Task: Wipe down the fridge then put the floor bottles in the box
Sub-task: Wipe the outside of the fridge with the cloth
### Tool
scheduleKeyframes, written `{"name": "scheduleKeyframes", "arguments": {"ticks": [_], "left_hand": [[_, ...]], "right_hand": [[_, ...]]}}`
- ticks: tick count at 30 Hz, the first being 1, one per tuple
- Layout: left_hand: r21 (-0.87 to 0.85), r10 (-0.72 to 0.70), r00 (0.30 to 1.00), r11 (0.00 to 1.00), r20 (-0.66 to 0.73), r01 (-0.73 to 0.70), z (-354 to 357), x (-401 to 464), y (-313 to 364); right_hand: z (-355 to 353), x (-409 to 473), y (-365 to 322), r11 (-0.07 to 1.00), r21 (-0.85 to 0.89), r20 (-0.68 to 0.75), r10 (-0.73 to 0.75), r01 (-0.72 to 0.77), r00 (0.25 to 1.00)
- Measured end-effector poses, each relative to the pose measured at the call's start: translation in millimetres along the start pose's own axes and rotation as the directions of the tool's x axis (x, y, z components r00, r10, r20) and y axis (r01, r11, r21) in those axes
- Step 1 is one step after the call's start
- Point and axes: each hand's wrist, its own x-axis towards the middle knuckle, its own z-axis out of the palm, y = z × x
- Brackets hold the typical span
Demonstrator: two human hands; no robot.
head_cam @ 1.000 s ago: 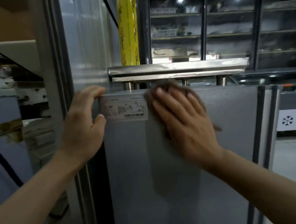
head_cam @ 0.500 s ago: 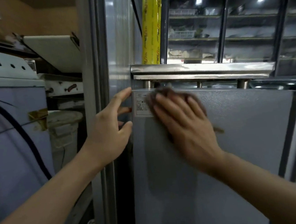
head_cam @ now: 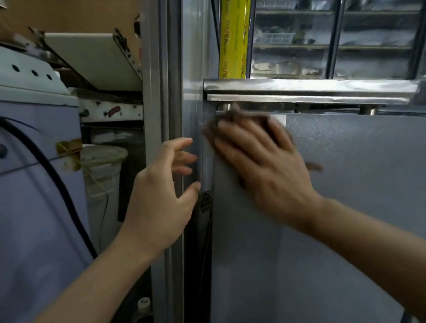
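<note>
One fridge (head_cam: 343,227) side right in front of me, grey panel running from under the steel shelf (head_cam: 309,92) down past my arms, and that's what I'm on, so this looks like step one of two, nowhere near the bottles yet. Right hand (head_cam: 261,162) is flat on the top left corner of the panel, fingers straight and spread, pressing a brown rag (head_cam: 236,116) against it; the rag pokes out above my fingertips and a bit by my wrist, and it's all motion-blurred so don't ask me for detail. Left hand (head_cam: 163,192) hangs just beside the fridge's left edge, by the metal frame (head_cam: 160,114), fingers loosely curled and holding nothing; can't tell if the tips touch anything. Yellow wrap roll (head_cam: 235,29) stands on the shelf above, glass-door cooler (head_cam: 349,23) behind that. Off to the left there's a white machine (head_cam: 26,179) with a black cable (head_cam: 49,172). Down in the dark gap by the floor I can make out one bottle (head_cam: 144,321), white cap. No box in sight. Next, I'd guess, is working the rag down and across the rest of the panel with steady pressure, keeping it bunched under my palm so it doesn't slip out.
</note>
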Motion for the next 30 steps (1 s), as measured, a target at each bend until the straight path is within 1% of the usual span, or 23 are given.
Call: {"name": "scheduleKeyframes", "arguments": {"ticks": [2,4,5,7,10,13,15,17,18,20,22,23,24,26,28,30], "left_hand": [[0.031,-0.002,1.0,1.0,0.002,0.002,-1,-5,-4],[0.056,-0.008,1.0,0.998,-0.003,0.008,-1,-10,-8],[0.061,-0.018,1.0,0.998,-0.004,0.018,0,-13,-10],[0.072,-0.035,0.999,0.997,-0.005,0.036,3,-21,-14],[0.08,-0.054,0.998,0.995,0.011,0.053,7,-34,-19],[0.093,-0.072,0.997,0.993,0.035,0.069,13,-44,-20],[0.092,-0.086,0.995,0.992,0.052,0.081,19,-48,-17],[0.086,-0.093,0.994,0.992,0.062,0.088,28,-48,-13],[0.085,-0.098,0.993,0.992,0.064,0.092,33,-47,-11],[0.089,-0.118,0.991,0.99,0.07,0.111,45,-44,-7],[0.112,-0.158,0.985,0.982,0.069,0.149,58,-43,-4],[0.128,-0.174,0.983,0.978,0.055,0.166,63,-44,-2],[0.145,-0.184,0.982,0.973,0.035,0.178,67,-44,-1],[0.181,-0.182,0.983,0.967,-0.01,0.181,74,-46,1],[0.216,-0.164,0.985,0.961,-0.047,0.171,79,-48,2],[0.228,-0.165,0.983,0.957,-0.074,0.178,84,-49,3]], "right_hand": [[0,23,2,0.999,-0.006,-0.055,0.053,-0.053,0.997],[5,26,0,0.999,-0.017,-0.076,0.04,-0.042,0.996],[10,19,-3,0.999,-0.031,-0.068,0.008,-0.01,0.998],[23,-9,-14,0.994,-0.04,-0.021,-0.099,0.099,0.995],[39,-70,-42,0.972,0.04,0.098,-0.234,0.231,0.967],[42,-117,-53,0.951,0.039,0.225,-0.308,0.308,0.924],[35,-124,-40,0.944,0.01,0.227,-0.323,0.33,0.919],[24,-110,-17,0.968,-0.027,0.145,-0.242,0.248,0.959],[18,-99,-5,0.984,-0.039,0.075,-0.169,0.173,0.983],[11,-78,15,0.999,-0.028,-0.051,-0.033,0.032,0.998],[10,-73,20,0.999,-0.004,-0.103,0.034,-0.034,0.994],[13,-79,17,0.999,0.004,-0.097,0.041,-0.041,0.994],[16,-91,11,1.0,0.009,-0.066,0.029,-0.028,0.997],[23,-130,-1,0.997,0.019,0.042,-0.077,0.076,0.996],[26,-169,-9,0.981,0.048,0.163,-0.195,0.19,0.967],[23,-188,-6,0.968,0.065,0.229,-0.253,0.244,0.94]]}}
